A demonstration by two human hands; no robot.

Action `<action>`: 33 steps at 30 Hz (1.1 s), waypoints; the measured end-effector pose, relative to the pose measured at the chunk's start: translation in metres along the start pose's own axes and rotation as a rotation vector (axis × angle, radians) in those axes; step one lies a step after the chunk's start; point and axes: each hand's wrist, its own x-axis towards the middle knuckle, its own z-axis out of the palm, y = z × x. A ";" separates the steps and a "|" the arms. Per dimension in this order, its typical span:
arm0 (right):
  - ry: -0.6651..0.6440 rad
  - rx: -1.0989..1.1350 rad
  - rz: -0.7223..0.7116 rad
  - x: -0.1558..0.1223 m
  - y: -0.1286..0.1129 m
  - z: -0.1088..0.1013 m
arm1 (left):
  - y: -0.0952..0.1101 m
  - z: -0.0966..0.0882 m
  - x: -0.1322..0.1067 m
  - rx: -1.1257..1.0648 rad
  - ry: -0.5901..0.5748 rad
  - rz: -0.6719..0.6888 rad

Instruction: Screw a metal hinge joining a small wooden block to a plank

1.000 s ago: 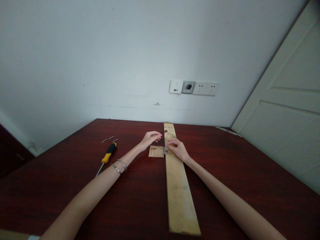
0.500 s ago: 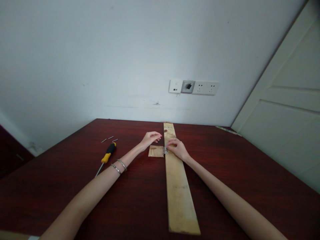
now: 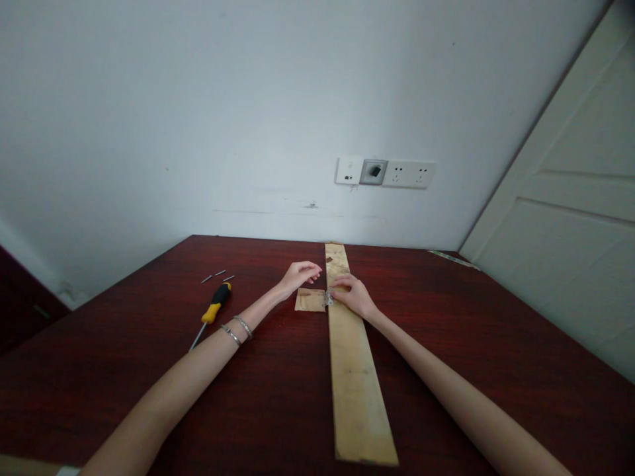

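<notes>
A long pale wooden board (image 3: 358, 377) lies lengthwise on the table. A small metal hinge (image 3: 329, 297) sits at its left edge, beside a small square wood piece (image 3: 310, 300). My right hand (image 3: 353, 295) rests on the board, with thumb and fingertips closed at the hinge's right side, partly covering it. Just left of the board and above the small wood piece hovers my left hand (image 3: 300, 275). Its fingers are loosely bent and apart, with nothing visible in them.
A yellow-and-black screwdriver (image 3: 216, 304) lies on the dark red table (image 3: 278, 390) left of my left forearm. Beyond its handle are three screws or nails (image 3: 220, 272). A wall with sockets (image 3: 407, 174) borders the far edge; a white door (image 3: 575, 218) stands at right.
</notes>
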 end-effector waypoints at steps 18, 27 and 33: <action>0.160 0.247 0.034 0.019 -0.012 -0.042 | 0.078 -0.013 -0.003 0.220 0.046 0.178; 0.110 0.363 0.110 0.020 -0.018 -0.045 | 0.083 -0.159 -0.017 0.960 0.163 0.006; 0.057 0.354 0.086 0.017 -0.020 -0.041 | 0.051 -0.238 -0.053 1.320 0.161 -0.373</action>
